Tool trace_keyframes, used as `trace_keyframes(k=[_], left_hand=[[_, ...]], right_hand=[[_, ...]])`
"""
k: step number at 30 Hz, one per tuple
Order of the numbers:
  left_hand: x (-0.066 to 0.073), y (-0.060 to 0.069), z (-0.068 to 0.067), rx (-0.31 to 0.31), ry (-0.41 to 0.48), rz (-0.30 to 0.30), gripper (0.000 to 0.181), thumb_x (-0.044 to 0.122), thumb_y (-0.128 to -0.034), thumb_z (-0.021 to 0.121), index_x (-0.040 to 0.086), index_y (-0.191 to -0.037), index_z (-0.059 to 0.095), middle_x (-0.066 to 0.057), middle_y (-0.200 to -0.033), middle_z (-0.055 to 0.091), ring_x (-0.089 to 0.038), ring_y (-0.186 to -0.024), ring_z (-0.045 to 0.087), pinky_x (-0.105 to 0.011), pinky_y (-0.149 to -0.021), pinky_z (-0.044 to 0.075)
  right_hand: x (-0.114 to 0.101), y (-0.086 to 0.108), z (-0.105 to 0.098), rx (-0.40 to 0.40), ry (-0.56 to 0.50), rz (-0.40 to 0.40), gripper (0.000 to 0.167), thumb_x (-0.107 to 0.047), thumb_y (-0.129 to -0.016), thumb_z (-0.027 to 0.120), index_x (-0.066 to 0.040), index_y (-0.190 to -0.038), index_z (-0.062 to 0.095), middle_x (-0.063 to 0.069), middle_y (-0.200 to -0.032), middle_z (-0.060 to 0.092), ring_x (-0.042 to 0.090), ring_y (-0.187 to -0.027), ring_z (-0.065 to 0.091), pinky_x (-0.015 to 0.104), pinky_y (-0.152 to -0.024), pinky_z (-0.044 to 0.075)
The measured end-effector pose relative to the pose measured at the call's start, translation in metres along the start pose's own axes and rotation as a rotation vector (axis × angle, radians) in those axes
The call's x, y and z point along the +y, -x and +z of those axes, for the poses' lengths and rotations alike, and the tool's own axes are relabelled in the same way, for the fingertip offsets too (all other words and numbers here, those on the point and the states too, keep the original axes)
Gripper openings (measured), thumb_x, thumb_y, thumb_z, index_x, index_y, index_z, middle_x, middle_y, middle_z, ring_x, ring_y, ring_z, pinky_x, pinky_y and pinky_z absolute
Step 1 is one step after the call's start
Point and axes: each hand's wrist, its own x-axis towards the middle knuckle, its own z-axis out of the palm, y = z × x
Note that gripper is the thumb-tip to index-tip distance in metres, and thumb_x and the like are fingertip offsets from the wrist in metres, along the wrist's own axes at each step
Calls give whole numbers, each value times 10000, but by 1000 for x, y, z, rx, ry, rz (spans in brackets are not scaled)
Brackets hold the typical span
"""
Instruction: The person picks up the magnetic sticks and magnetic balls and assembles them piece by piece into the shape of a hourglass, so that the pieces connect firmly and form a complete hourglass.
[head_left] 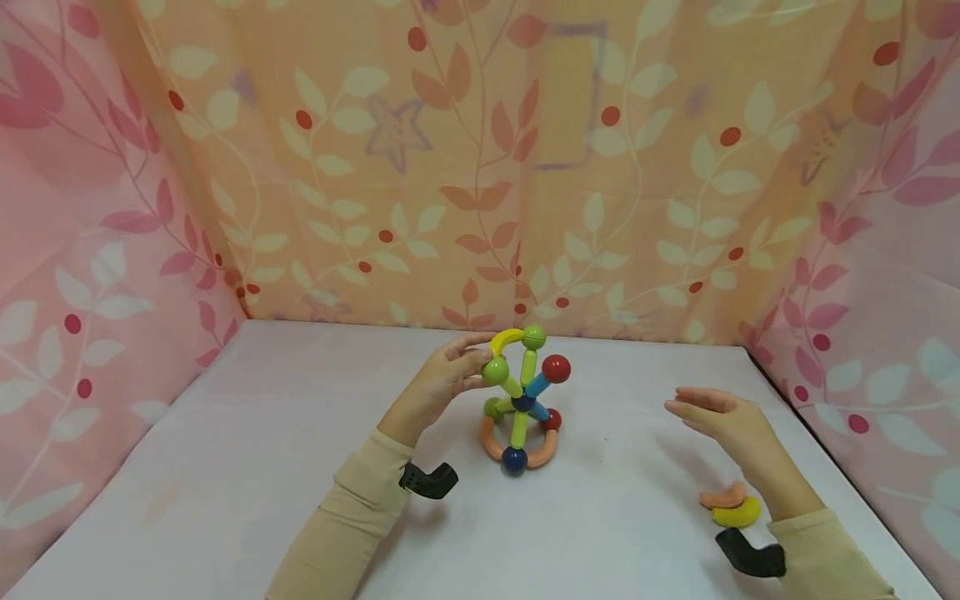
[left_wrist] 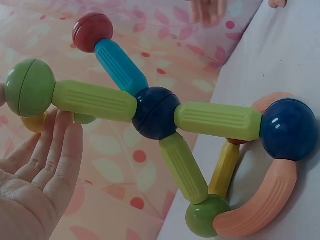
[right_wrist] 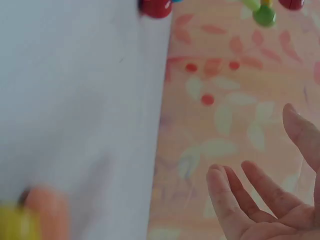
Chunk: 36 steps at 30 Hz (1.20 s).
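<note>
A toy structure of balls and rods [head_left: 519, 429] stands upright on the table. At its centre a dark blue ball [left_wrist: 156, 113] joins green and blue rods; orange curved rods [left_wrist: 257, 207] form part of its base. My left hand [head_left: 442, 379] holds the top left of the structure, thumb at a light green ball [left_wrist: 31, 87] and fingers behind, near a yellow curved rod [head_left: 506, 340]. To the right, my right hand [head_left: 723, 425] hovers above the table with fingers extended and nothing in it. An orange curved rod [head_left: 723, 496] and a yellow curved rod [head_left: 737, 512] lie below it.
The white table [head_left: 225, 467] meets a leaf-patterned curtain [head_left: 480, 167] at the back, with pink patterned cloth on both sides. Black wrist-worn pieces [head_left: 430, 481] show by each sleeve.
</note>
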Motion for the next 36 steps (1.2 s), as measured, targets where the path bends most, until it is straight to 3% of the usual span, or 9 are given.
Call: trace_keyframes(k=[6,9,11,16,18,23,31,36], left_hand=[[1,1,0,3,-1,-4,437,175,-1005,568,76,-1423,488,-32,-1112,613,-111,-992,646,-286,-912,575],[2,2,0,2,-4,-1,441,173,-1004,568,76,-1427,485,-33,-1112,612,-108,-994,646,-285,-913,575],[2,2,0,2,-5,0,445,172,-1004,566,75,-1430,482,-33,-1109,611,-106,-991,646,-285,-912,575],[2,2,-1,4,-10,0,442,174,-1004,565,75,-1427,484,-38,-1108,611,-106,-989,646,-285,-908,578],[2,2,0,4,-14,1,440,177,-1005,566,76,-1426,485,-41,-1111,611,-107,-991,645,-288,-912,577],[3,2,1,6,-12,-6,432,177,-1005,567,80,-1419,493,-38,-1111,616,-110,-994,645,-280,-906,576],[4,2,2,3,-8,-6,444,184,-1001,570,89,-1427,487,-42,-1107,610,-115,-989,642,-295,-917,576],[3,2,1,8,-11,-10,445,183,-1003,569,91,-1430,484,-52,-1127,609,-113,-994,641,-302,-922,576]], right_hand=[[43,6,-29,-51,101,177,888,-658,-913,551,-10,-1498,391,292,-1559,322,471,-1332,405,701,-1033,372],[60,5,-39,-76,142,226,904,-666,-906,555,3,-1492,392,310,-1557,298,489,-1317,399,715,-1007,371],[70,5,-43,-79,153,228,877,-637,-910,579,22,-1466,427,305,-1521,373,433,-1249,479,647,-1018,426],[88,4,-50,-115,112,219,809,-530,-923,641,71,-1432,452,199,-1366,604,119,-1060,612,415,-939,559],[93,4,-51,-146,108,233,808,-509,-917,659,66,-1440,439,177,-1346,626,136,-1074,607,434,-929,553],[103,5,-52,-219,147,248,799,-487,-905,681,49,-1445,437,224,-1380,585,386,-1210,524,543,-946,502],[109,-1,-50,-222,165,197,690,-404,-897,722,83,-1348,531,127,-1209,696,139,-1044,612,462,-934,521],[101,-16,-45,-195,136,234,670,-423,-875,743,92,-1270,576,66,-1069,728,124,-927,618,354,-842,549]])
